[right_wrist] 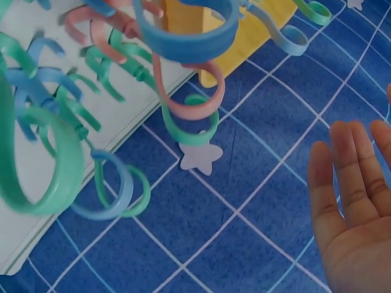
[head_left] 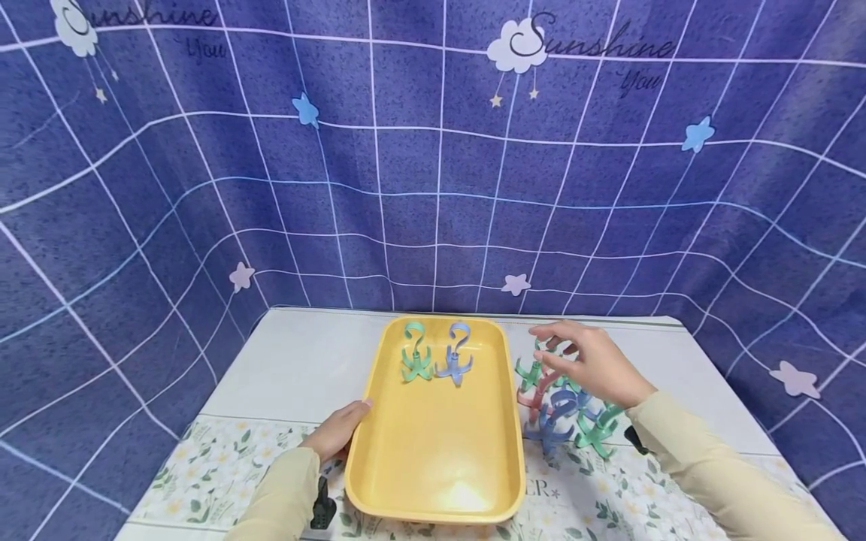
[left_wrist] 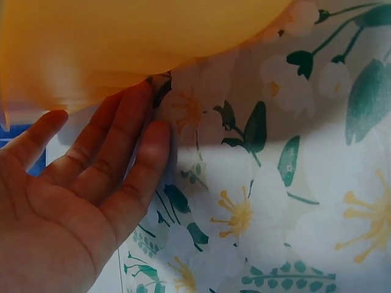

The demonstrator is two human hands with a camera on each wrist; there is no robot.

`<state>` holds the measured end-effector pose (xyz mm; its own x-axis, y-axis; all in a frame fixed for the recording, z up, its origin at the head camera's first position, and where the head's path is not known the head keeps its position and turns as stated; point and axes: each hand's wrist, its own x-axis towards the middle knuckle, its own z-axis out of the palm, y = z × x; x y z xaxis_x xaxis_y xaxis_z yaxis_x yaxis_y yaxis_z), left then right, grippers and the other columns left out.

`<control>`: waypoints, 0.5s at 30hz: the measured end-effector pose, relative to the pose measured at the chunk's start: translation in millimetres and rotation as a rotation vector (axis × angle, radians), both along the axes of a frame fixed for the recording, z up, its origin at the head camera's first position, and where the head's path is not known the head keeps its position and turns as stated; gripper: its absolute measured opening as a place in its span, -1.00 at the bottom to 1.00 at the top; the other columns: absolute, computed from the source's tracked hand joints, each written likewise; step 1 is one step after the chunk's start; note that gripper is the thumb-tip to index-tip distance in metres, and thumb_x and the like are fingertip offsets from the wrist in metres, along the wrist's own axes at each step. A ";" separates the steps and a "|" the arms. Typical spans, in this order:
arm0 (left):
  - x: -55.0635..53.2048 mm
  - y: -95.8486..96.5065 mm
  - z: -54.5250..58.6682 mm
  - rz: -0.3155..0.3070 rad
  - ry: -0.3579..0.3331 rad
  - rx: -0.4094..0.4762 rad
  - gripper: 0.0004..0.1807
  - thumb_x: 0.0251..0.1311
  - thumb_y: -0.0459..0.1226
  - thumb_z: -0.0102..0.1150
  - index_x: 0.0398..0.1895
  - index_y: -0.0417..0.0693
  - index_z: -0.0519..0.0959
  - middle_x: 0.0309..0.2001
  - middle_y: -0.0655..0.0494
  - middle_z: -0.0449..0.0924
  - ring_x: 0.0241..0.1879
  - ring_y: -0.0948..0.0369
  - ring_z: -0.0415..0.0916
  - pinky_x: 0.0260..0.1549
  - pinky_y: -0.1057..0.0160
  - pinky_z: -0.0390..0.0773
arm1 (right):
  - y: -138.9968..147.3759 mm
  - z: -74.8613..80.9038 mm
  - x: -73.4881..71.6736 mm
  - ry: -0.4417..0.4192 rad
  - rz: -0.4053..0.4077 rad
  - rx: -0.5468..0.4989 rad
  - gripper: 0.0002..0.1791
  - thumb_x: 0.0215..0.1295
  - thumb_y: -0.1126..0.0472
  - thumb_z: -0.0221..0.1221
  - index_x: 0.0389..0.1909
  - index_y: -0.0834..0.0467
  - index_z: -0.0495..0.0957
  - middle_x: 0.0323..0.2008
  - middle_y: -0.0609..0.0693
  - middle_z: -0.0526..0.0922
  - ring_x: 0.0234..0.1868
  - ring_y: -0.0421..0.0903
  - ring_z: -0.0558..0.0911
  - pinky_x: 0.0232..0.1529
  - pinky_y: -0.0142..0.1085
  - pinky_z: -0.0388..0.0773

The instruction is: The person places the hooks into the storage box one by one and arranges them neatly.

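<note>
My left hand (head_left: 336, 432) holds the left side of a yellow tray (head_left: 433, 458), a fingertip over the rim; the left wrist view shows fingers (left_wrist: 131, 122) against its underside. Inside the tray's far end, a green claw hook (head_left: 416, 367) and a blue claw hook (head_left: 454, 367) lie side by side. My right hand (head_left: 598, 368) hovers over several claw hooks right of the tray, fingers loosely bent and holding nothing. Among these are a pink hook (head_left: 539, 394), a blue hook (head_left: 549, 428) and a green hook (head_left: 597, 432). The hand partly hides the pile.
A white table (head_left: 304, 361) carries a floral cloth (head_left: 223, 458) along its near part. Behind and around it hangs a blue gridded curtain (head_left: 433, 165) with stars and clouds. The loose hooks lie close to the tray's right wall.
</note>
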<state>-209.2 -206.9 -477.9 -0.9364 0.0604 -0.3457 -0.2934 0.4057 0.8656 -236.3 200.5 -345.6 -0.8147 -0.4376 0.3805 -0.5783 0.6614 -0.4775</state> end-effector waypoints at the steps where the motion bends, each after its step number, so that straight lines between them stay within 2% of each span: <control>1: 0.0 0.4 0.1 -0.004 0.001 0.004 -0.35 0.60 0.09 -0.23 0.39 -0.27 0.36 -0.29 -0.04 0.66 -0.39 0.09 0.66 -0.42 0.10 0.68 | 2.8 0.8 1.5 0.002 -0.004 0.001 -0.63 0.39 0.20 0.32 0.19 0.13 0.63 0.05 -0.01 0.70 -0.08 -0.05 0.67 -0.10 -0.13 0.66; 8: -0.1 0.0 0.8 -0.029 0.004 0.045 -0.34 0.60 0.08 -0.23 0.40 -0.30 0.33 -0.27 -0.05 0.65 -0.37 0.10 0.67 -0.39 0.09 0.69 | 21.2 3.9 9.0 0.055 -0.007 0.001 -0.70 0.39 0.23 0.32 0.12 0.10 0.68 0.00 -0.02 0.71 -0.10 -0.04 0.69 -0.15 -0.15 0.68; 15: 1.1 -1.2 2.7 -0.038 0.001 0.030 -0.35 0.62 0.06 -0.26 0.41 -0.32 0.30 -0.26 -0.07 0.67 -0.36 0.07 0.69 -0.39 0.09 0.70 | 36.9 3.1 14.3 0.063 -0.035 -0.005 -0.74 0.38 0.23 0.33 0.06 0.05 0.71 -0.03 -0.08 0.72 -0.14 -0.13 0.68 -0.18 -0.20 0.66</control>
